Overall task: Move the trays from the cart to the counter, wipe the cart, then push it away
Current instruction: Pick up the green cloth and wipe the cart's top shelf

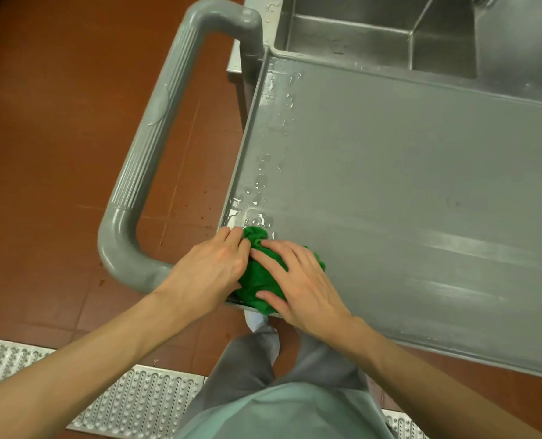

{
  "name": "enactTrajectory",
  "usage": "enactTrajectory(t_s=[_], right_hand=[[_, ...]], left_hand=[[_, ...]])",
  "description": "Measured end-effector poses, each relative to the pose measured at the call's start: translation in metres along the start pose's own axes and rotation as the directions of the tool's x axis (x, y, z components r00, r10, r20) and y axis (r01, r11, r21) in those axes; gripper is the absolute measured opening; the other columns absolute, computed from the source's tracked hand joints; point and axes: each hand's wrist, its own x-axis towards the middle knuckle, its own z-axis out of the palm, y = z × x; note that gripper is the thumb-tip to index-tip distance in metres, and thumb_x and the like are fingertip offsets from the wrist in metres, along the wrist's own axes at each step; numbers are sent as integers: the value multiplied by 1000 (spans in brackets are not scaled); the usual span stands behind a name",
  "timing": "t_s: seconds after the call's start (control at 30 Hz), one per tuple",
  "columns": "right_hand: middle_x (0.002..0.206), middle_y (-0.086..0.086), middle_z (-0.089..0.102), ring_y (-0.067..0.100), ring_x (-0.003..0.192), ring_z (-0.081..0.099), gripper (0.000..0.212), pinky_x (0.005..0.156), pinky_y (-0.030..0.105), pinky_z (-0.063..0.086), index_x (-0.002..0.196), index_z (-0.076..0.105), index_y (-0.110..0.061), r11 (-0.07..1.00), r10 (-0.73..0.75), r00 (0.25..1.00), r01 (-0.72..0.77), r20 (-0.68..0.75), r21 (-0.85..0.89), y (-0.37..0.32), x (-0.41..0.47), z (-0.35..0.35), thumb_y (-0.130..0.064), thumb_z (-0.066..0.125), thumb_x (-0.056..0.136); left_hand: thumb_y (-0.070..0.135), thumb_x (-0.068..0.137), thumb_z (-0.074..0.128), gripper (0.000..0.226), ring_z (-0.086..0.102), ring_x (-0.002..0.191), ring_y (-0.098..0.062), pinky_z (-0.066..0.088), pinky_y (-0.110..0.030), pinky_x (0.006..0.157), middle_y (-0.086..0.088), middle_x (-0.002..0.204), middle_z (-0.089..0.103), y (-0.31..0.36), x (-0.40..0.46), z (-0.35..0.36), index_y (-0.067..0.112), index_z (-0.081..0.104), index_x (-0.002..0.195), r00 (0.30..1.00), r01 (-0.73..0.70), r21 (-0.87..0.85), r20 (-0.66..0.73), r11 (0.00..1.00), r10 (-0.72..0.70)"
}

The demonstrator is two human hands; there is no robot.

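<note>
Head view: the grey cart (pixel 406 185) stands against a steel sink (pixel 374 33), its top shelf bare of trays. A bunched green cloth (pixel 263 274) lies at the shelf's near left corner. The left hand (pixel 209 270) pinches the cloth's edge at the rim; the right hand (pixel 301 280) presses flat on it, fingers spread. Water beads (pixel 269 160) line the shelf's left edge. The cart handle (pixel 149 147) stands untouched, just beside the left hand.

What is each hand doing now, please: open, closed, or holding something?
Left hand: fingers curled on the green cloth, gripping it.
Right hand: open, fingers straight, pressing the cloth onto the cart.
</note>
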Motion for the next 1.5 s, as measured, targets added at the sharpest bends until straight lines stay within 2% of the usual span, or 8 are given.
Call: enactTrajectory(t_s=[0.13,0.2,0.4,0.8,1.0,1.2,1.33,1.5], right_hand=[[140,9,51,27,127,47,63,108,41,40,145,43,-16,1000,-20,1000,21,-9,18,9,9,-1,-38,67,90],[140,9,52,26,126,47,62,107,40,40,145,44,-15,999,-22,1000,23,-19,35,13,15,0,-36,66,91],[138,9,52,27,124,49,61,105,41,42,145,44,-14,997,6,998,-1,-63,77,32,43,-2,-31,67,91],[132,13,56,32,118,52,60,102,43,42,141,50,-9,996,71,982,-61,-173,62,92,123,-18,-24,70,86],[131,12,56,30,116,50,60,101,39,40,140,51,-10,993,115,970,-109,-216,39,134,176,-36,-23,70,85],[134,10,54,29,121,46,58,103,41,37,136,55,-15,984,131,936,-164,-327,-75,177,229,-50,-28,70,81],[132,7,54,28,120,44,57,100,41,36,135,55,-17,966,167,912,-227,-374,-121,200,261,-58,-28,70,81],[128,4,57,28,119,48,57,100,41,38,136,54,-18,957,201,892,-267,-405,-115,224,288,-66,-28,68,82]], left_hand=[[12,47,89,48,54,72,-20,44,-26,43,-5,83,55,-3,9,-2,10,56,82,999,17,-21,-28,1000,-18],[10,49,87,46,54,74,-22,46,-28,45,-5,84,54,-8,16,-2,9,56,84,999,20,-48,-35,999,-22],[7,63,79,40,52,88,-25,55,-39,61,-7,96,53,-24,42,-12,7,56,96,996,58,-77,-69,995,-64],[8,68,77,43,48,98,-34,49,-46,77,-17,101,56,-68,129,-39,-1,57,105,979,64,-46,-189,997,-72],[6,72,75,51,48,103,-35,49,-49,82,-20,109,57,-91,188,-53,-1,50,115,950,108,-107,-281,988,-134],[-2,78,66,36,46,105,-37,49,-45,65,-21,116,46,-107,246,-69,-3,55,112,890,193,-105,-400,976,-219],[0,80,64,39,47,107,-37,46,-42,72,-20,117,52,-119,285,-82,0,57,118,853,261,-29,-462,965,-244],[1,82,63,44,50,109,-37,46,-43,79,-18,118,55,-128,322,-93,3,52,124,826,307,-48,-483,951,-291]])
